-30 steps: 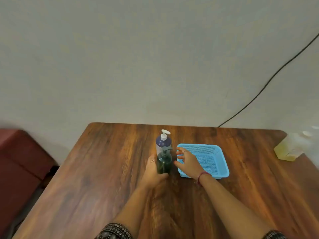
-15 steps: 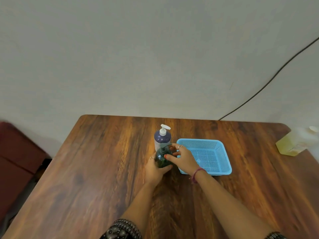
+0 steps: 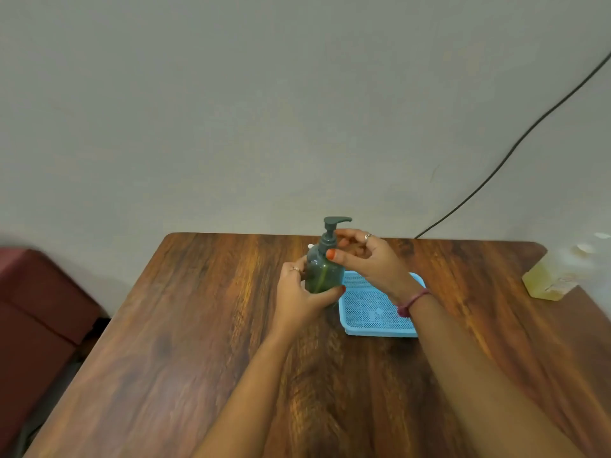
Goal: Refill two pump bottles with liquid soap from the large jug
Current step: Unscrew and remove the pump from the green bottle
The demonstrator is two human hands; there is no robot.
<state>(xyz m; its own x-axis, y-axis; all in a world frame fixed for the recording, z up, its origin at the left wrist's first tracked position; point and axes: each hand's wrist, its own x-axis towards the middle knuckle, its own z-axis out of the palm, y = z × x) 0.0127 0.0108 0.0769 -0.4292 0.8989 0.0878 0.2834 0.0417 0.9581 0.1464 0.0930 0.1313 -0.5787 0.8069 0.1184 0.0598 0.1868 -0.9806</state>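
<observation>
Head view: green pump bottle (image 3: 322, 272) (no legible label) in left hand (image 3: 297, 297), right hand (image 3: 367, 259) fingers around its collar.

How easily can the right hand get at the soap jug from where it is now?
Probably yes: the right hand is at the green bottle's pump, and only bare table lies between it and the jug.

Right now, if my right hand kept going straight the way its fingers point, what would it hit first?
The right hand points left toward the green pump bottle; its thumb already touches the neck, so the bottle comes first. The left hand grips the body just beyond.
</observation>
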